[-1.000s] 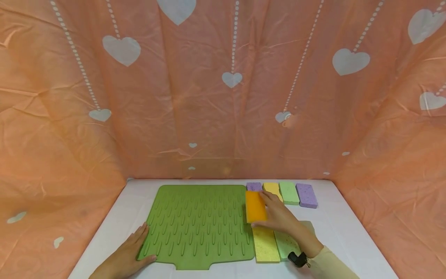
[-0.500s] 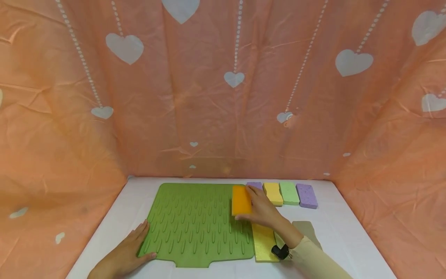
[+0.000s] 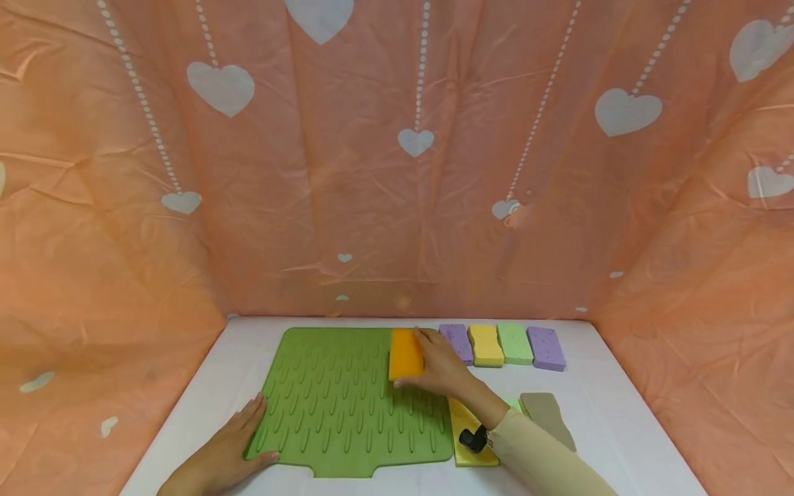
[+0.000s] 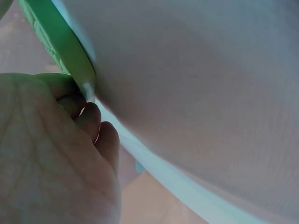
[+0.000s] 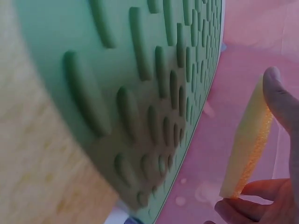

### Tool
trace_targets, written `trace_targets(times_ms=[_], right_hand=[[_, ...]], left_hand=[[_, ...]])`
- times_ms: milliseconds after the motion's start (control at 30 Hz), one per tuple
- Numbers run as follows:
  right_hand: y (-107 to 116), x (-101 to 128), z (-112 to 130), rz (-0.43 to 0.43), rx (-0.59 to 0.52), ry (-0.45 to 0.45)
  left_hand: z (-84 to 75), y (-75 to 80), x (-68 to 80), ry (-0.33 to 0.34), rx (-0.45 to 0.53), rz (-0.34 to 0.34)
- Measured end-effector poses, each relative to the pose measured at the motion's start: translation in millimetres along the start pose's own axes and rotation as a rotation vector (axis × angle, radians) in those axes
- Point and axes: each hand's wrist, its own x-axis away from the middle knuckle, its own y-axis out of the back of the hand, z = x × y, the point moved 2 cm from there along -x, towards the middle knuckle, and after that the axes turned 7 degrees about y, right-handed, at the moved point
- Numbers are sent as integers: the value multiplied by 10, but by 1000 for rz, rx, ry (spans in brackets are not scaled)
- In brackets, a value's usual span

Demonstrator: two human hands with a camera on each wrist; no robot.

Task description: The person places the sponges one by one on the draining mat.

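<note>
While my right hand (image 3: 442,365) pinches the orange sponge (image 3: 406,355) over the far right part of the green mat (image 3: 347,413), I see my left hand (image 3: 225,446), fingers extended, against the mat's left edge; a purple sponge (image 3: 457,343) lies just right of it.

Orange sponge (image 3: 406,354) in my right fingers (image 3: 429,339), lower ctr. Green mat (image 3: 347,406), btm ctr, w/ rows of raised dashes in same green. White counter (image 3: 620,413). Lower rt row, l to r: purple sponge (image 3: 456,344), yellow sponge (image 3: 486,346), lt green sponge (image 3: 515,344), 2nd purple sponge (image 3: 546,348) w/ darker specks. Btm rt: yellow slab (image 3: 464,417), taupe slab (image 3: 548,419). My sleeve (image 3: 542,451): cream; wrist device (image 3: 473,440): blk. Backdrop (image 3: 366,207), upper frame & sides: orange-pink w/ white hearts (image 3: 220,89), some on dotted white lines.
</note>
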Motion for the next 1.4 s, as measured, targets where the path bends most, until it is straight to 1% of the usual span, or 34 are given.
trace_targets(times_ms=[100, 200, 433, 733, 967, 1200, 1400], right_hand=[[-56, -64, 28, 12, -12, -6], [-109, -122, 50, 20, -31, -17], [-240, -245, 83, 19, -57, -7], [-430, -388, 184, 28, -113, 8], [-524, -476, 322, 30, -146, 1], [-617, -582, 431, 34, -160, -7], [-724, -643, 487, 40, -209, -12]], left_hand=[[4, 5, 5, -15, 0, -24], [-3, 20, 5, -18, 2, -28], [-14, 39, -15, 6, 11, 24], [4, 16, -12, 18, 10, 36], [-11, 25, -24, 13, -53, 56], [-3, 23, -28, 20, -24, 78], [18, -9, -33, 29, -17, 94]])
